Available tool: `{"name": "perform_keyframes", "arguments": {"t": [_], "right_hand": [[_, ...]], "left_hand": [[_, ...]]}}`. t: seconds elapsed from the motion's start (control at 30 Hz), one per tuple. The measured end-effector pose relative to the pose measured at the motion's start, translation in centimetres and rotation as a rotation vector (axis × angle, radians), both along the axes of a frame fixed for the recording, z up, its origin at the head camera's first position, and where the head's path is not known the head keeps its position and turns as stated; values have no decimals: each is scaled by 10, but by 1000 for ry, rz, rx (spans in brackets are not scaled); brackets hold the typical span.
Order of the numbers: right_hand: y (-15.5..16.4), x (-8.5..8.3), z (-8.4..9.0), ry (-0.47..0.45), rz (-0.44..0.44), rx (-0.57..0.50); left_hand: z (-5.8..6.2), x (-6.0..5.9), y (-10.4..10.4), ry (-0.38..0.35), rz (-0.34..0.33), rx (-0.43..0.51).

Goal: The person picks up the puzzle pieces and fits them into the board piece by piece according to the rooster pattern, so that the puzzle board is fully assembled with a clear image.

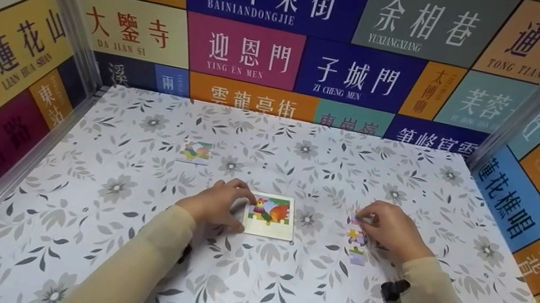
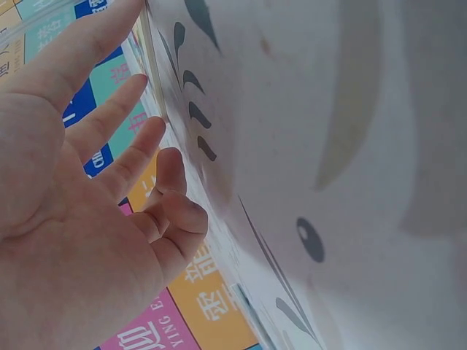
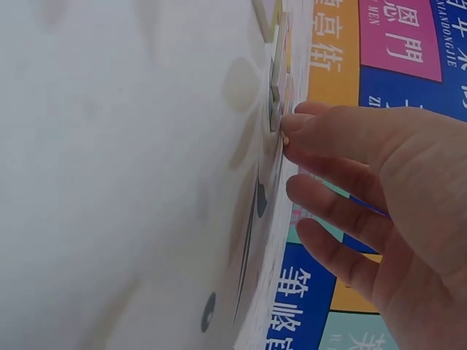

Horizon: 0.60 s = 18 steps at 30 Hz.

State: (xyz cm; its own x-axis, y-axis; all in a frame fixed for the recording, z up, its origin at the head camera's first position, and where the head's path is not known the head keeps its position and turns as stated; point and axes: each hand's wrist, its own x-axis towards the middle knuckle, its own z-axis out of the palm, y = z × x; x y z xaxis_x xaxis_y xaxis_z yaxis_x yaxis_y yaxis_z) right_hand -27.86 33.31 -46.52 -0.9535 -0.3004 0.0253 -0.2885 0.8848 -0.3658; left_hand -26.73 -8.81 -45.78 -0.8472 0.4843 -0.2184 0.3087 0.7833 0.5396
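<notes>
Head view: a square puzzle board [image 1: 270,216] with a rooster picture lies at the centre of the flowered table [image 1: 247,290]. The left hand [image 1: 215,203], at the board's 9 o'clock, rests against its left edge, forefinger and thumb curved round the two left corners. The right hand [image 1: 388,229], at the board's 3 o'clock and apart from it, has its fingertips [image 3: 292,124] pinched on loose puzzle pieces [image 1: 357,237]. A second small puzzle [image 1: 195,151] lies at the board's 10 o'clock.
</notes>
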Motion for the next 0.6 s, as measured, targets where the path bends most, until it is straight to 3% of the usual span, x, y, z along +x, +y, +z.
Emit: {"name": "perform_keyframes", "arguments": {"t": [0.23, 0.6], "right_hand": [[0, -1, 2, 40, 2, 8], [0, 3, 2, 47, -44, 18]], "left_hand": [[1, -1, 0, 22, -9, -9], [1, -1, 2, -3, 6, -12]]}}
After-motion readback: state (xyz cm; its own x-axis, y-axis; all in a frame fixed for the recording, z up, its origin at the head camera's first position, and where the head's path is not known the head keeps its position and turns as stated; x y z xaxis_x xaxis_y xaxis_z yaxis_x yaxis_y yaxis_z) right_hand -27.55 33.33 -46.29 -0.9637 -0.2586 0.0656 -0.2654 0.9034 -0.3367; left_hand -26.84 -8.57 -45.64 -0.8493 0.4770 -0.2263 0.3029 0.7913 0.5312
